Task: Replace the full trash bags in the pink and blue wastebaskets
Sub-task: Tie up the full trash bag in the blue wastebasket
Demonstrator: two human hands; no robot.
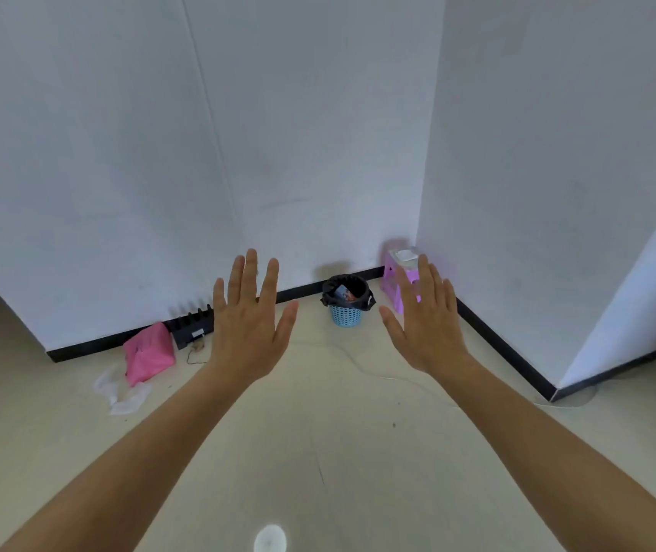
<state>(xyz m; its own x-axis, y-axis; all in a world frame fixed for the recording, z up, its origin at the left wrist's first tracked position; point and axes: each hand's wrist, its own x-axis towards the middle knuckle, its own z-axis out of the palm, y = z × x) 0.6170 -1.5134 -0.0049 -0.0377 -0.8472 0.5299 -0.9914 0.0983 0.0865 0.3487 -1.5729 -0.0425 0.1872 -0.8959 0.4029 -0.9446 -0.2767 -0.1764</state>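
A small blue wastebasket [345, 315] stands on the floor by the back wall. A black trash bag [348, 292] lines it, folded over the rim, with colourful rubbish inside. My left hand [250, 324] is stretched out in front of me, palm down, fingers spread, holding nothing. My right hand [427, 324] is held out the same way, just right of the basket in the view and well short of it. No pink wastebasket shows in this view.
A purple plastic stool [396, 280] with a white item on top stands in the corner. A pink bag [147, 352] and crumpled clear plastic [119, 392] lie at the left by the wall, next to a black rack [194, 326]. A thin cord [358, 364] crosses the floor.
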